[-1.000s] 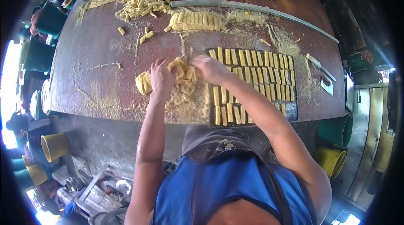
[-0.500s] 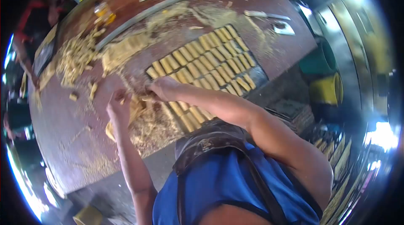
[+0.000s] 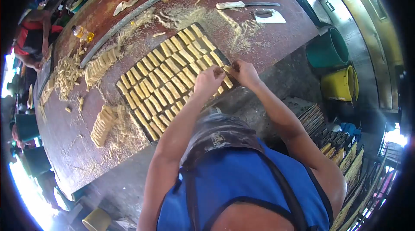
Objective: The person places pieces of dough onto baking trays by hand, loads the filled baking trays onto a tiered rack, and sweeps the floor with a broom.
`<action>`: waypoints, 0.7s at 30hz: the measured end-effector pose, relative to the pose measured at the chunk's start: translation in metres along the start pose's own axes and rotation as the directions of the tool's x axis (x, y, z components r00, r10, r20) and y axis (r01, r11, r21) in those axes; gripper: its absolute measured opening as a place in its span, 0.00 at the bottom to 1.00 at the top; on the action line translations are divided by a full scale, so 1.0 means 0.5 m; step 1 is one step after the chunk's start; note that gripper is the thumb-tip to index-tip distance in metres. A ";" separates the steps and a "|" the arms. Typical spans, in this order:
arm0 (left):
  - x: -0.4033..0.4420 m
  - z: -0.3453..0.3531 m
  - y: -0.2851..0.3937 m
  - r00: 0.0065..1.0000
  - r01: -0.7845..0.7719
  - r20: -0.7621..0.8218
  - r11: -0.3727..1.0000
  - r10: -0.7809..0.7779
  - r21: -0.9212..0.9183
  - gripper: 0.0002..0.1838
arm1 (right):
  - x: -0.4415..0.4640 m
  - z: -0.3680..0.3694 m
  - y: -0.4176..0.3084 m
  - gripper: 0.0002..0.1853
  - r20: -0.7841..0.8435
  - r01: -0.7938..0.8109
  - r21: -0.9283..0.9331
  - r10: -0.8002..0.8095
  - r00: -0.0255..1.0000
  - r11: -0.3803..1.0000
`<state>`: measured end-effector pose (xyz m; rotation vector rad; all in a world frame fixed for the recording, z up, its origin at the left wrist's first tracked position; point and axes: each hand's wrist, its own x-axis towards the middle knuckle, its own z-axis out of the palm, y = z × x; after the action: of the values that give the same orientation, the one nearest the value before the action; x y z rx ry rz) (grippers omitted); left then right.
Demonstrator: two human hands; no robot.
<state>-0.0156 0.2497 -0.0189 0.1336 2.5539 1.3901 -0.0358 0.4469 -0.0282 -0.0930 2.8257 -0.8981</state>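
Observation:
A dark baking tray (image 3: 222,57) lies at the table's front edge, covered with rows of pale dough sticks (image 3: 170,64). Both of my hands are over its right end. My right hand (image 3: 245,75) is closed, pinching a dough stick (image 3: 227,69) at the tray's right edge. Close beside it, my left hand (image 3: 208,83) is also closed, fingertips pinched together at the same stick. The fingers partly cover that stick. Left of the tray, a stack of cut dough sticks (image 3: 103,125) rests on the floury table (image 3: 65,144).
A knife (image 3: 246,4) and a scraper (image 3: 270,16) lie beyond the tray. A long metal bar (image 3: 145,10) crosses the table. Loose dough pieces (image 3: 67,77) and an oil bottle (image 3: 82,34) are at left, near another person (image 3: 36,36). Green (image 3: 327,51) and yellow (image 3: 339,84) buckets stand right.
Both hands have moved right, from the dough stack left of the tray to the tray's right end. The view has shifted, and the stack now shows uncovered.

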 end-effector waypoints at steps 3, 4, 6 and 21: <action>-0.001 0.036 -0.004 0.953 -0.202 -0.142 0.911 0.267 0.360 0.18 | -0.013 0.021 0.043 0.19 -0.144 0.137 -0.017 -0.138 0.980 0.990; -0.018 0.031 0.013 0.937 -0.238 -0.135 0.870 0.323 0.431 0.20 | -0.016 0.023 0.051 0.18 -0.195 0.218 -0.065 -0.226 0.954 0.974; -0.035 0.036 0.020 0.959 -0.237 -0.037 0.866 0.281 0.441 0.23 | -0.020 0.023 0.057 0.15 -0.169 0.207 -0.026 -0.209 0.963 0.978; -0.368 -0.311 -0.270 0.540 0.664 -0.687 0.748 -0.486 -0.007 0.21 | -0.011 -0.032 0.041 0.21 0.054 -0.099 0.042 0.097 0.994 0.994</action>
<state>0.1290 0.0143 -0.0214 -1.2963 2.8339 0.9022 -0.0333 0.4733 -0.0262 0.0279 2.7345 -0.9227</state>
